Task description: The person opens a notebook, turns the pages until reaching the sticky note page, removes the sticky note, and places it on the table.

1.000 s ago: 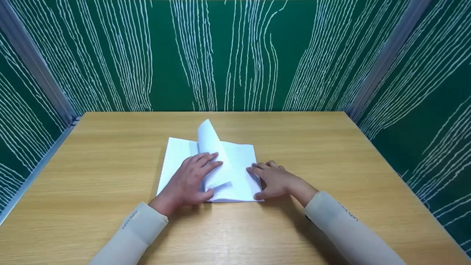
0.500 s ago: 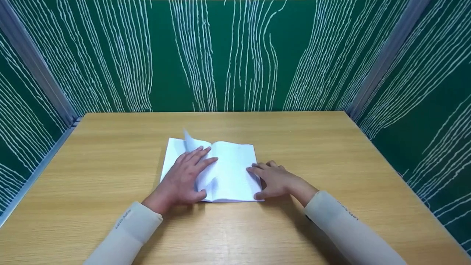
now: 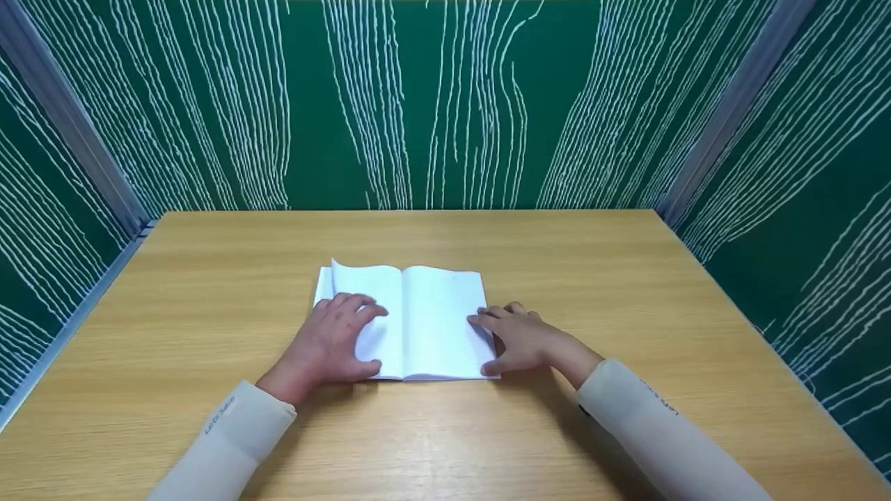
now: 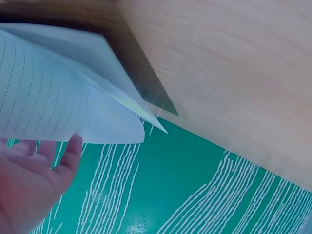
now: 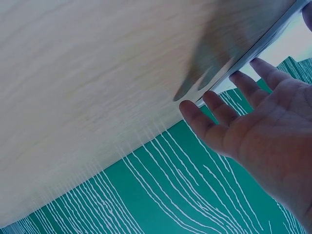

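An open notebook (image 3: 438, 320) with white pages lies on the wooden table. Over its left side is my left hand (image 3: 334, 341), fingers loosely bent and thumb near the lower edge. The left-hand page (image 3: 365, 280) curls up at its outer top corner, showing a strip of the sheets under it. Ruled lines mark the notebook page (image 4: 39, 92) in the left wrist view, where the fingertips reach its edge. My right hand (image 3: 518, 341) rests at the notebook's right edge, fingertips and thumb spread on the page margin. The right wrist view shows those fingers extended along the edge.
The light wooden table (image 3: 445, 445) extends around the notebook on all sides. Green panels (image 3: 557, 104) with white wavy lines stand behind it and at both sides, joined by grey corner posts (image 3: 738, 111). Pale sleeves (image 3: 230, 431) cover both forearms.
The raised page has swung from the middle over to the left and now lies nearly flat. My left hand has moved left and slightly nearer with it. My right hand stays in place.
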Available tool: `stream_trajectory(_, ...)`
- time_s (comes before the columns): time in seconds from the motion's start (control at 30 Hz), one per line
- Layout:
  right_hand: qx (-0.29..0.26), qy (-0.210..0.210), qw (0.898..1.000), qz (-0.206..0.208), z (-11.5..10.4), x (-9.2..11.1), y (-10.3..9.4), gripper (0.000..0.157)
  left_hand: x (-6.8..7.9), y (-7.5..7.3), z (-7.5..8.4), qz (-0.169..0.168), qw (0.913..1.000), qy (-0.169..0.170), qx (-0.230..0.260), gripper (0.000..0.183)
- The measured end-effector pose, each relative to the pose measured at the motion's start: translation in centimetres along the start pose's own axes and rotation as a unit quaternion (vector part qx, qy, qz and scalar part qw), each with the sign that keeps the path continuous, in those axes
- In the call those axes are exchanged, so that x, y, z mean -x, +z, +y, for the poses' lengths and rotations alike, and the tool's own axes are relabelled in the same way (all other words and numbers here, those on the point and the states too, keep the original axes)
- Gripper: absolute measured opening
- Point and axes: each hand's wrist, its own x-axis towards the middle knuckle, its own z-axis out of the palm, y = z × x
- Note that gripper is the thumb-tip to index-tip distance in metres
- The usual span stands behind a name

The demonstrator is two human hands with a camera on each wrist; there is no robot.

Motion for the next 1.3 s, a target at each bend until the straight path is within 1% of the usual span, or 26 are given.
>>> stream_trajectory(0.1, 0.002, 0.003, 1.000, 0.000, 0.0, -0.1, 0.0, 0.084, 0.1, 0.1, -0.1, -0.014, 0.9996, -0.025, -0.006, 0.072)
stream_trajectory(0.27, 0.000, 0.013, 1.000, 0.002, 0.0, -0.1, 0.0, 0.084, 0.2, 0.1, -0.2, -0.051, 0.9966, -0.062, -0.017, 0.073)
stream_trajectory(0.33, -0.002, 0.014, 1.000, 0.003, 0.0, 0.0, 0.0, 0.083, 0.3, 0.2, -0.3, -0.064, 0.9954, -0.068, -0.021, 0.072)
stream_trajectory(0.47, -0.009, 0.019, 1.000, 0.004, -0.1, 0.1, -0.2, 0.082, 0.5, 0.2, -0.3, -0.078, 0.9941, -0.073, -0.020, 0.069)
stream_trajectory(0.63, -0.006, 0.011, 1.000, 0.009, 0.0, 0.0, -0.1, 0.080, 0.4, 0.3, -0.1, -0.084, 0.9937, -0.074, 0.006, 0.066)
stream_trajectory(0.83, 0.005, 0.015, 1.000, 0.008, -0.2, -0.2, 0.0, 0.081, -0.3, 0.5, 0.6, -0.089, 0.9935, -0.056, 0.044, 0.064)
stream_trajectory(1.03, 0.013, 0.016, 1.000, 0.016, -0.3, -0.3, 0.1, 0.086, -1.0, 1.0, 1.6, -0.081, 0.9892, -0.042, 0.115, 0.064)
stream_trajectory(1.1, 0.016, 0.016, 0.999, 0.023, -0.3, -0.3, 0.2, 0.087, -1.2, 1.1, 1.9, -0.079, 0.9876, -0.038, 0.130, 0.065)
stream_trajectory(1.3, 0.034, 0.020, 0.999, 0.029, -0.6, -0.5, 0.4, 0.089, -1.7, 1.3, 2.8, -0.075, 0.9864, -0.033, 0.142, 0.072)
